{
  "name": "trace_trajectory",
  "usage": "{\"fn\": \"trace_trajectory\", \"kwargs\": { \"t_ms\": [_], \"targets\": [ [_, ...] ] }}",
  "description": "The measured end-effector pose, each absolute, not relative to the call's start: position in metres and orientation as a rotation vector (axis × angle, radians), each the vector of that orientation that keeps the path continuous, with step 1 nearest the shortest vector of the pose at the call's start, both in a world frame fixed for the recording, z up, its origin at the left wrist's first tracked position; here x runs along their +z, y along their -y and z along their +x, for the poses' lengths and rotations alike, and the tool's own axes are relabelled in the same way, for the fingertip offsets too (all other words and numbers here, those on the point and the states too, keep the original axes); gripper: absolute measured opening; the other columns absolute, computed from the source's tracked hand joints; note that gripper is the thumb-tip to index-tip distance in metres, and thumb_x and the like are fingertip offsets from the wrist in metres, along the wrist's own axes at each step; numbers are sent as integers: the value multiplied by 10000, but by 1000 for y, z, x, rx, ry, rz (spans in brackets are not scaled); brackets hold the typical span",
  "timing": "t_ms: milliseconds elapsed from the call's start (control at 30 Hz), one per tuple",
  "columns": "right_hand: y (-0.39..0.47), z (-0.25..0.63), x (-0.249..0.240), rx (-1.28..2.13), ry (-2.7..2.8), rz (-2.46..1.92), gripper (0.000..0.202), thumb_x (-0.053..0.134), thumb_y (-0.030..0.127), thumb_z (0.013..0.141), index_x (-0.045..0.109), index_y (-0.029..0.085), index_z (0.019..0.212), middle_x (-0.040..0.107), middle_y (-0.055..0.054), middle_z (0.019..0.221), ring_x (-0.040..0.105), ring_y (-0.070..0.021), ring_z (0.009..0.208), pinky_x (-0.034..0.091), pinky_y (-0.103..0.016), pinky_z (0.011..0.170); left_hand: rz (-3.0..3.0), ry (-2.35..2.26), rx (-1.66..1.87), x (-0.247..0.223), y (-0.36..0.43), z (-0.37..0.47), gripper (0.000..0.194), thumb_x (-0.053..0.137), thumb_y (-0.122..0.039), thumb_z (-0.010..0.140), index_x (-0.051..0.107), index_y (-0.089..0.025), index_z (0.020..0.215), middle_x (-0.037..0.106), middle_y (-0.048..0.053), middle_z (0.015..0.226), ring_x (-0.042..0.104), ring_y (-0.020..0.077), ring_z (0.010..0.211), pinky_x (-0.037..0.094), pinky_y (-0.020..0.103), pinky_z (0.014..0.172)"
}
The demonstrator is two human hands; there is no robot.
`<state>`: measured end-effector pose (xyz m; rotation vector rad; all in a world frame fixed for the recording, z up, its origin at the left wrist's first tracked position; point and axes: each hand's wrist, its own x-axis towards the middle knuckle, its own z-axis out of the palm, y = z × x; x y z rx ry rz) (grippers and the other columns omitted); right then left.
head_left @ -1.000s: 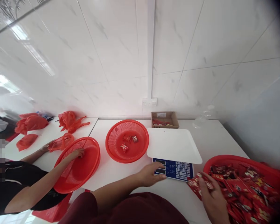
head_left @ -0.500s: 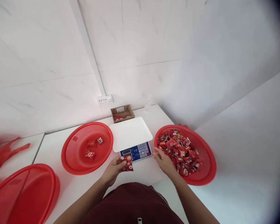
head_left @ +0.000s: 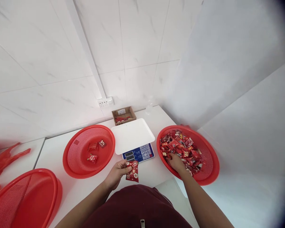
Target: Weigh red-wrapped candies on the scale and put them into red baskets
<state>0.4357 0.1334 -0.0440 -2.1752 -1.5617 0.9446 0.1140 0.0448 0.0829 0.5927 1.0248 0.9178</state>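
My left hand pinches a red packet with white flower prints between thumb and fingers, just in front of the scale's keypad. My right hand reaches into the near left part of the right red basket, its fingers curled down among small red wrapped packets. Its fingertips are partly hidden, so what they grip is unclear. Between the two baskets stands a scale with a white pan and a blue keypad panel.
A left red basket holds a few packets. Another red basket stands nearer at the far left, beside a red plastic bag. Behind the scale sits a small cardboard box with red packets, below a wall socket.
My right hand has moved from the basket's left rim down into the packets. In my left hand the red packet has turned more upright and shows more of its face.
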Motion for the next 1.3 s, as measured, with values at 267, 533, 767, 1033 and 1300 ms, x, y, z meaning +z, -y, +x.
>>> {"fn": "trace_trajectory", "kwargs": {
  "t_ms": [267,533,767,1033,1300],
  "targets": [
    [-128,454,-27,1124,1041,-1906,309,554,367,742,642,232,1006,724,-17,809,679,-183,766,567,-314,673,445,-1003,883,82,-39,106,403,800,-380,666,622,-160,953,648,20,764,597,114,633,465,260,647],
    [-158,397,1,1384,775,-1516,258,744,308,595,678,225,830,720,7,777,659,-147,721,576,-269,738,450,-943,842,83,-39,109,518,843,-268,606,575,-191,1043,640,10,829,626,127,672,498,286,669],
    [-182,341,32,1485,1031,-1379,579,622,439,741,509,243,1274,518,-79,1384,580,-214,1148,528,-358,920,460,-954,890,79,-32,103,442,843,-216,589,638,-175,979,637,14,836,593,115,691,449,263,669],
    [-153,458,-27,629,1642,-2174,598,474,343,797,448,79,1333,494,-220,1358,417,-323,1297,350,-488,1057,370,-1022,912,77,-31,96,446,826,-234,621,636,-193,1023,638,7,866,587,105,716,436,254,703],
    [-105,482,-49,534,1790,-2389,524,494,247,768,535,95,1268,442,-231,1392,478,-345,1234,401,-447,977,364,-1026,870,75,-42,108,469,830,-260,622,605,-208,1030,633,-15,835,590,94,684,436,242,671]
  ]
}}
